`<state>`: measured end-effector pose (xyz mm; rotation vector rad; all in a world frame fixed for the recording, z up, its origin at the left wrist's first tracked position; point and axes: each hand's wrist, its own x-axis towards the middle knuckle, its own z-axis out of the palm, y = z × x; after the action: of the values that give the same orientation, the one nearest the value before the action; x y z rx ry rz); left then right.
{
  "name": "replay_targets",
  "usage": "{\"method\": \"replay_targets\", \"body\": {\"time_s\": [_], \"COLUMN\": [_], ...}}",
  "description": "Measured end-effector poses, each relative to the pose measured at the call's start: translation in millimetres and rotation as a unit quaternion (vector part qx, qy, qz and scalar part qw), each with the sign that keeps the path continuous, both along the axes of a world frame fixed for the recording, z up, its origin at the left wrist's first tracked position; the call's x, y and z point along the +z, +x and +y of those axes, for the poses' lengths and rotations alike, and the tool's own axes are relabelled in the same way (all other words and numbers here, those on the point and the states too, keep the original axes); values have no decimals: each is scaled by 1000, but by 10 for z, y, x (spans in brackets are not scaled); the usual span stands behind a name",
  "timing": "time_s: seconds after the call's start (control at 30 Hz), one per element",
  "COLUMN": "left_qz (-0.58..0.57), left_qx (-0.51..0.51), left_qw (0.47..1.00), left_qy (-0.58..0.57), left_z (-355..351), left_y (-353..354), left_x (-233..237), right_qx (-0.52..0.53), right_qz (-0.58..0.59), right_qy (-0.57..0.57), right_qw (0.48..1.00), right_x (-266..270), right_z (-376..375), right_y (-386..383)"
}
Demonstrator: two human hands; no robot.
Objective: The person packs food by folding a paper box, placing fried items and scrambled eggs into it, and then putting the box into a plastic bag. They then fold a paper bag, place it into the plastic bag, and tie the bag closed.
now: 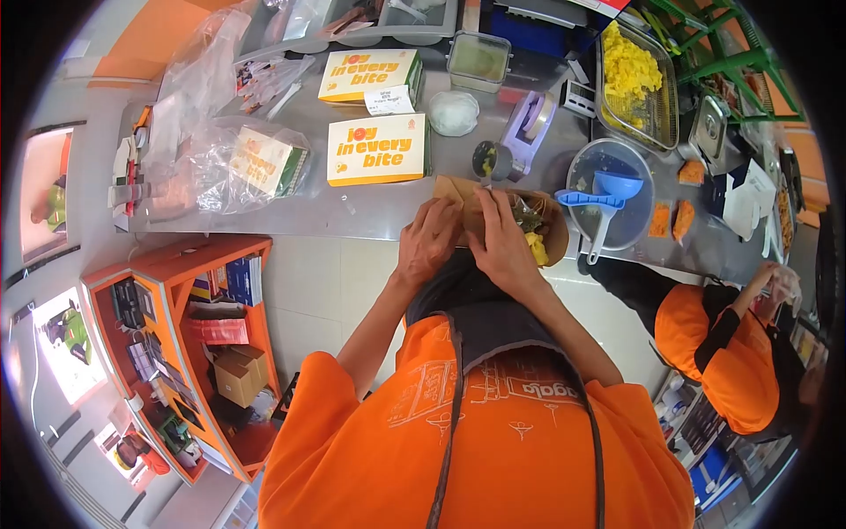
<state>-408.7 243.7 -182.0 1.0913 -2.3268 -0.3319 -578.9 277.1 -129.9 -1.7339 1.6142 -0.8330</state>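
"Metal table [388, 210], near edge: findings?"

"Open brown box [555, 229] containing yellow food [537, 249], right of the printed carton [377, 148]."

"Hands?"

"Left hand [431, 236] at its left end, right hand [502, 240] over its near side. Fingers bent, touching cardboard; whether clamped, I cannot tell."

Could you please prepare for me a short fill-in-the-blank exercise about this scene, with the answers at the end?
1. The left hand and right hand are at an open box coloured ____.
2. The white box reads "joy in every ____".
3. The food heaped in the metal basket is ____ in colour.

Missing words: brown; bite; yellow.
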Motion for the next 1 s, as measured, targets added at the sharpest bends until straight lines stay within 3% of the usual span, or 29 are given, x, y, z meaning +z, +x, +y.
{"method": "replay_targets", "body": {"time_s": [0.23, 0.33, 0.6, 0.83, 1.0], "left_qz": [62, 53, 67, 127, 164], "left_qx": [58, 97, 71, 155, 159], "left_qw": [996, 988, 993, 969, 968], "left_qy": [-2, 112, 69, 146, 107], "left_z": [23, 59, 82, 82, 45], "left_y": [-112, -122, -96, -168, -163], "left_x": [-69, 17, 24, 11, -25], "right_qx": [13, 24, 28, 51, 78], "right_qz": [123, 149, 158, 191, 209], "right_qy": [-8, -40, -52, -112, -117], "right_qw": [992, 988, 986, 974, 968], "right_x": [-115, -85, -128, -160, -180], "right_z": [-16, -50, -57, -144, -168], "right_y": [153, 174, 166, 169, 196]}}
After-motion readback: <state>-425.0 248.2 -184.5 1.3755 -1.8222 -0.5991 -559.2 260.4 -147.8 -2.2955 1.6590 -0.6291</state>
